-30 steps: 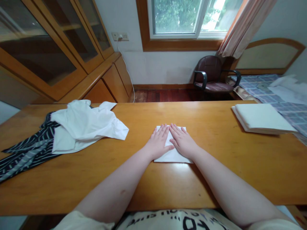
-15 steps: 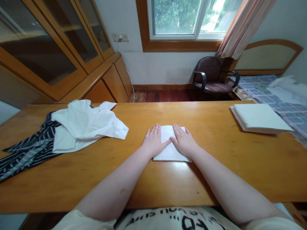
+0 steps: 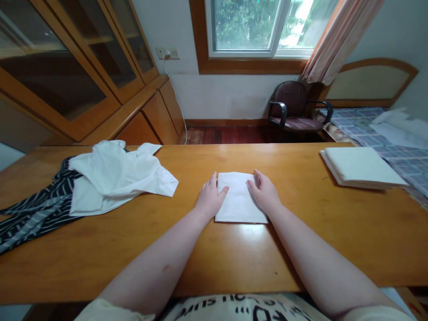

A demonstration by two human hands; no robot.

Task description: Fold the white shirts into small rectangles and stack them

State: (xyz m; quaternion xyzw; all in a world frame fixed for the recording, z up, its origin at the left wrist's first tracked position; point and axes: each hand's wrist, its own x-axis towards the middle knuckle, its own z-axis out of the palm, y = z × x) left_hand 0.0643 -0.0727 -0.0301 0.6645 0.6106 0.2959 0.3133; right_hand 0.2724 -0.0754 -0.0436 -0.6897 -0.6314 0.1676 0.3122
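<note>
A small folded white cloth (image 3: pixel 239 198) lies flat on the wooden table (image 3: pixel 214 249) in front of me. My left hand (image 3: pixel 210 198) rests at its left edge, fingers stretched out, thumb lying on the cloth. On the cloth's right edge lies my right hand (image 3: pixel 265 192), also flat with fingers extended. Neither hand grips anything; both press the cloth's sides.
A crumpled white shirt (image 3: pixel 117 176) lies over a black striped garment (image 3: pixel 36 211) at the table's left. A stack of folded white cloths (image 3: pixel 361 166) sits at the right. Beyond the table are a dark armchair (image 3: pixel 294 109), wooden cabinets (image 3: pixel 83 76) and a bed (image 3: pixel 397 142).
Both hands slid apart from the middle of the folded cloth to its left and right edges, uncovering its centre. The cloth stayed in place.
</note>
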